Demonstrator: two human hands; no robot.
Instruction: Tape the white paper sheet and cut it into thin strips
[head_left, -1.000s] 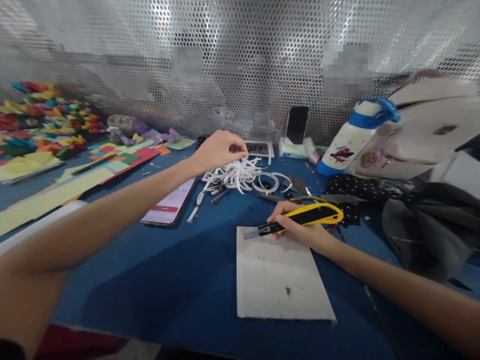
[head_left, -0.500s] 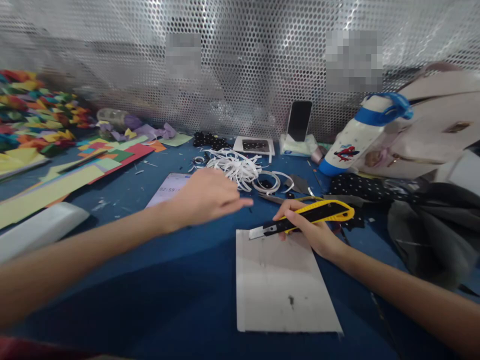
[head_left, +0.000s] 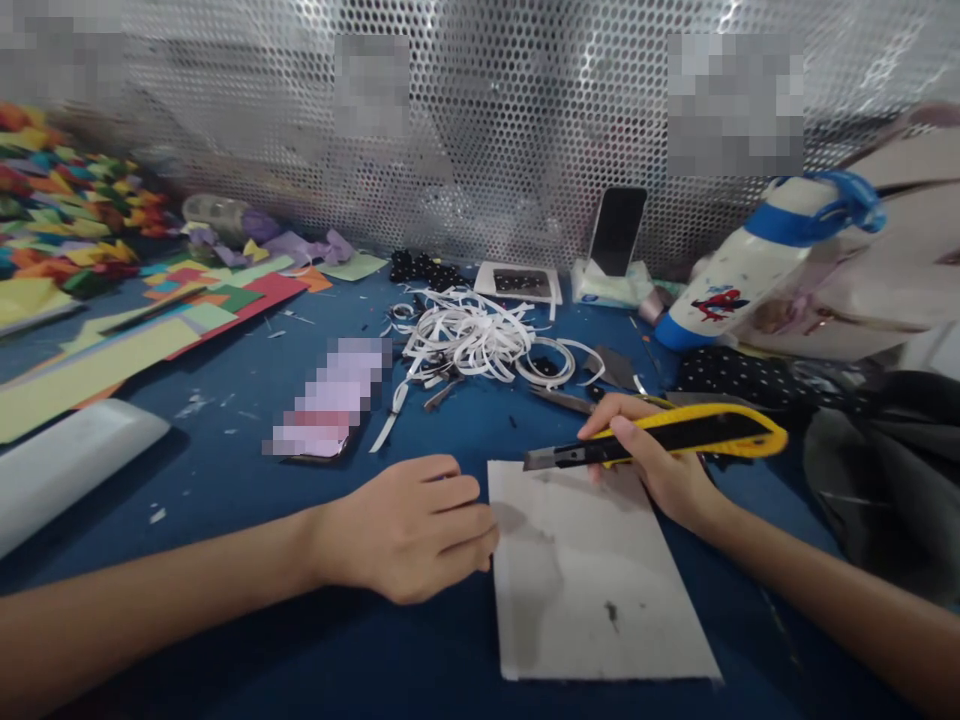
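Observation:
A yellow-and-black utility knife [head_left: 667, 437] is gripped in my right hand [head_left: 664, 465], blade out and pointing left over the top edge of a white board [head_left: 600, 580]. Dark smudges mark the board, which lies flat on the blue table. By the board's left edge is my left hand [head_left: 416, 530], back of the hand up and fingers curled in. Whatever those fingers may hold is hidden beneath them. Behind both hands sits a tangled pile of white strips [head_left: 472, 335]. Scissors [head_left: 562, 401] lie partly behind my right hand.
A phone [head_left: 330, 400] lies left of the strips; another phone [head_left: 619, 230] stands upright at the back. Coloured paper sheets [head_left: 150, 350] and a white box-like object [head_left: 67, 470] are at left. A water bottle [head_left: 750, 265] leans by a pale bag [head_left: 885, 270]; dark cloth [head_left: 870, 500] lies right.
My left hand has come down from near the strips to the board's left side, its fingers now curled, uncovering the phone. My right hand keeps the knife above the board's top edge.

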